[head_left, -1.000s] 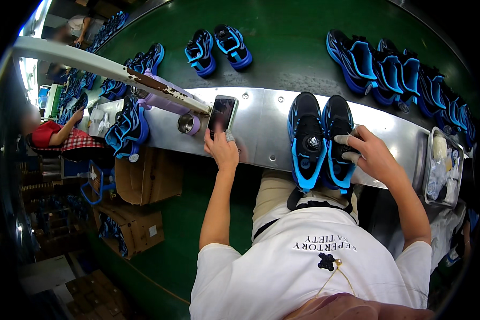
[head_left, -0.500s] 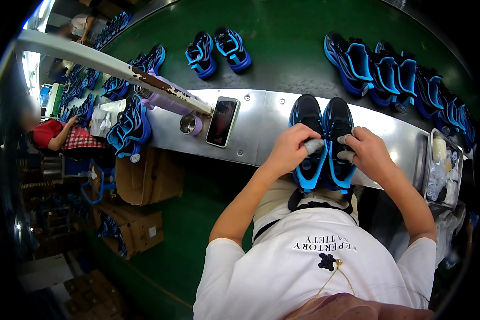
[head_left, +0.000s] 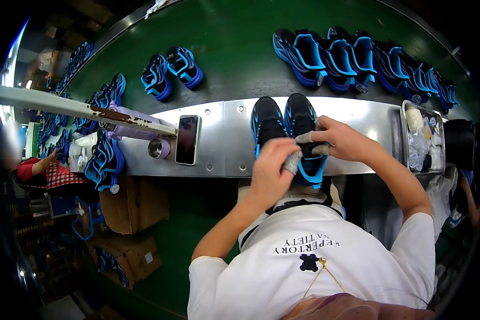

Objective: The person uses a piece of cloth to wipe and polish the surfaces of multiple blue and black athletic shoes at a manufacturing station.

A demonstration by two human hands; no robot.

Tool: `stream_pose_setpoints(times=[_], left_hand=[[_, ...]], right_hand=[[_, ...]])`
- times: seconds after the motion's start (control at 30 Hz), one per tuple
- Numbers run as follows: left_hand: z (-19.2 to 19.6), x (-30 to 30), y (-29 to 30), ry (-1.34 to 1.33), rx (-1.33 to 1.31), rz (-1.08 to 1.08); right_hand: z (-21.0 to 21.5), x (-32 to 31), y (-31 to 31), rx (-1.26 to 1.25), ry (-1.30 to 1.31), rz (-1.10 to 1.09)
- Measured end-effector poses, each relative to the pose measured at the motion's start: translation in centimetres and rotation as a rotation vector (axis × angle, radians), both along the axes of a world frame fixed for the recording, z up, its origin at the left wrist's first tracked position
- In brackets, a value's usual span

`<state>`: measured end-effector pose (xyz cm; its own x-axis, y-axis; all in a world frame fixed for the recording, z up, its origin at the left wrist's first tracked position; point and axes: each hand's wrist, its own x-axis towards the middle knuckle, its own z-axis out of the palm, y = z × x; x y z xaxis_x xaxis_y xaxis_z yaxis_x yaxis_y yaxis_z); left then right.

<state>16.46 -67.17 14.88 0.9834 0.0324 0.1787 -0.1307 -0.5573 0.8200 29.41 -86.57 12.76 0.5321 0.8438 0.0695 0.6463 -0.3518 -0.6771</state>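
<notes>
A pair of black and blue sneakers stands side by side on the metal ledge in front of me, toes pointing away: the left sneaker (head_left: 268,120) and the right sneaker (head_left: 301,114). My left hand (head_left: 274,168) is curled over the rear of the left one, its fingertips reaching across to the right one's laces; what they pinch is hidden. My right hand (head_left: 338,140) comes from the right, its bent fingers closed at the right sneaker's tongue and lacing. Pale wraps cover some fingertips on both hands.
On the ledge lie a phone (head_left: 188,140), a lilac cup (head_left: 158,148) and a metal tray (head_left: 437,166) of small packets. A painted bar (head_left: 80,105) crosses at left. More sneakers (head_left: 304,56) line the green belt (head_left: 234,48). Cardboard boxes (head_left: 133,205) stand lower left, near a person in red (head_left: 29,169).
The view has shifted, so most things sit further left. My left hand has moved from the left sneaker's side over toward the right sneaker. My right hand stays at the right sneaker.
</notes>
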Motion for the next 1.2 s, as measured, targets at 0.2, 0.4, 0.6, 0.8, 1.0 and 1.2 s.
stream_pose_setpoints(times=[0.2,0.4,0.6,0.8,1.0,1.2], left_hand=[[-2.1,-1.9,-4.2,0.750,-1.011,0.087],[-2.8,0.5,-5.6,0.896,-1.210,0.175],[-4.5,0.9,-6.2,0.758,-0.958,0.220],[-4.3,2.2,-6.4,0.871,-0.955,0.194],[-6.2,2.5,-7.0,0.903,-0.873,0.216],[-6.5,2.7,-7.0,0.907,-0.897,0.165]], right_hand=[[-1.5,-0.9,0.0,-0.043,-0.030,-0.076],[0.6,1.6,-0.6,-0.063,0.247,0.156],[-1.3,2.2,-0.1,0.005,0.096,0.103],[-0.3,4.2,-1.6,-0.011,0.422,0.152],[-1.2,3.4,-0.4,-0.046,0.093,0.395],[-3.1,2.3,-0.4,-0.132,0.180,0.207]])
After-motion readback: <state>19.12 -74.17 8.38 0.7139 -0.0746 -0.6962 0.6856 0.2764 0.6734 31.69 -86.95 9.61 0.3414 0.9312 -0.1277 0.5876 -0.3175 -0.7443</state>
